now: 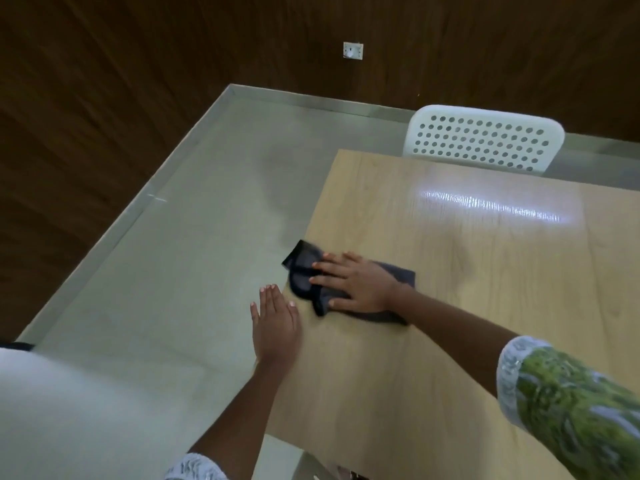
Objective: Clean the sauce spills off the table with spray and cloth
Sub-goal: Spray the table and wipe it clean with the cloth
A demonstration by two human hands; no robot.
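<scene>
Nearest, two forearms in green-and-white patterned sleeves (568, 403) are seen reaching forward. The left hand (275, 323) is held flat with fingers straight and together at the left edge of the light wooden table (467, 306), nothing being held in it. Just beyond, the right hand (353, 284) is spread palm-down on a dark grey cloth (304, 271), which is pressed against the tabletop near that same edge, one corner hanging slightly past it. Farther back, a bright reflection is seen on the tabletop. Behind the table's far edge, a white perforated chair (485, 140) is placed, and on the dark wood-panelled wall a white socket (353, 50) is mounted.
</scene>
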